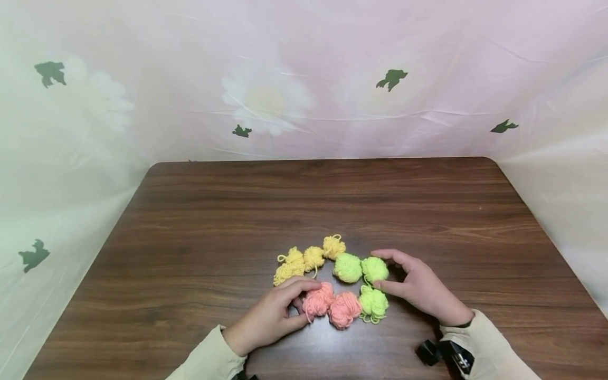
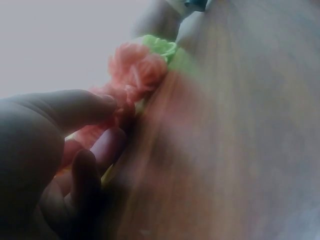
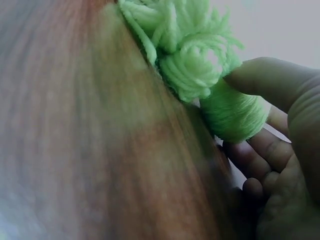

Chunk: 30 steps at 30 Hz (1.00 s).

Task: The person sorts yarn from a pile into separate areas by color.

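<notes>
On the bench [image 1: 237,211], see 1 pink yarn ball [image 1: 318,300], round and thickly wound, pinched between thumb and fingers of the left grip [image 1: 268,319]. See also 1 round green yarn ball [image 1: 374,269], pinched likewise by the right grip [image 1: 425,290]. Cannot tell a long axis for either. Find, just rightward, a neighbouring pink ball [image 1: 345,310]; farther back, yellow yarn balls [image 1: 313,257].

In the head view, we have free bench [image 1: 199,221] at left, right and upper middle, up to the hanging fabric [image 1: 309,47]. Yellow yarn balls [image 1: 313,258], green yarn balls [image 1: 348,268] and pink yarn balls [image 1: 344,310] ring the lower middle, flanked by the left hand [image 1: 273,314] and right hand [image 1: 423,289]. We could enter the ring's small gap from above, or pass between the wrists at bottom centre.
</notes>
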{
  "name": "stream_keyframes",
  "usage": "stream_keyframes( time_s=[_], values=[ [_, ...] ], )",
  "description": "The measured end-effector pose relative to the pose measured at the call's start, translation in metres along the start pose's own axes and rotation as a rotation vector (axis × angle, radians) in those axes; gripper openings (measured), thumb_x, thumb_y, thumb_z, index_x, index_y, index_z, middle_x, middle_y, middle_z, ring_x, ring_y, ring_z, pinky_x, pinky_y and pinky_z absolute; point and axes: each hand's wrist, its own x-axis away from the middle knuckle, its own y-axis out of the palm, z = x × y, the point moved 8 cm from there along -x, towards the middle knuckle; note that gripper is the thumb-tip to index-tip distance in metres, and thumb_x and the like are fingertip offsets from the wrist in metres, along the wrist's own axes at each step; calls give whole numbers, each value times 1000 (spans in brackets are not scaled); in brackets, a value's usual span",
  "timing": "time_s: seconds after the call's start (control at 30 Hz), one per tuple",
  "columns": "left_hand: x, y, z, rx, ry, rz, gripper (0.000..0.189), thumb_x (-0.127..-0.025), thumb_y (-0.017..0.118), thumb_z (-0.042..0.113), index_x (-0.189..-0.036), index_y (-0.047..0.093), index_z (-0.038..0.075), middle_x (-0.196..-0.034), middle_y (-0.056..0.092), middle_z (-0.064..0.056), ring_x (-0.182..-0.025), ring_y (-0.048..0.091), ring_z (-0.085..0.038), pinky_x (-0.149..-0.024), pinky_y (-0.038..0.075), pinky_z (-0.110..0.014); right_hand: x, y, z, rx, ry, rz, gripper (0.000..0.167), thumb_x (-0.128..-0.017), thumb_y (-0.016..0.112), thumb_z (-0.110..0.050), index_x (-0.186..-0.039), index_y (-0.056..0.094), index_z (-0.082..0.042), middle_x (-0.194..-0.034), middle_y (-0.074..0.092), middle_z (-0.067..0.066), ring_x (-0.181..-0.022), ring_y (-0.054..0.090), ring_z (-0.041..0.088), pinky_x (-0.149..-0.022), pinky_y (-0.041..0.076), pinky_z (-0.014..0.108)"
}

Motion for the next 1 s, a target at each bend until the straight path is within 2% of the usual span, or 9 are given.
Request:
stream_keyframes(
  time_s=[0.2, 0.6, 1.0],
  values=[
    [1, -1, -1, 3, -3, 3, 51, -89, 76, 8, -136, 58, 16, -137, 58, -6, -81, 58, 1, -70, 53, -18, 1, -4, -2, -30, -26, 44, 51, -83, 84, -26, -129, 65, -19, -107, 68, -10, -91, 60, 8, -76, 49, 25],
    [1, -1, -2, 13, -10, 0, 51, -89, 77, 7, -135, 58, 16, -137, 58, -6, -80, 58, 0, -70, 52, -18, 3, -8, -1, -55, -46, 91, 46, -84, 84, -21, -126, 65, -22, -106, 68, -9, -90, 59, 9, -75, 48, 25],
    [1, -1, -1, 9, -2, 7, 50, -88, 77, 7, -134, 59, 16, -134, 60, -4, -81, 58, -1, -72, 53, -19, 3, -14, -4, -94, -83, 139, 46, -82, 84, -12, -123, 65, -19, -106, 70, -5, -88, 62, 10, -76, 51, 24]
  ],
)
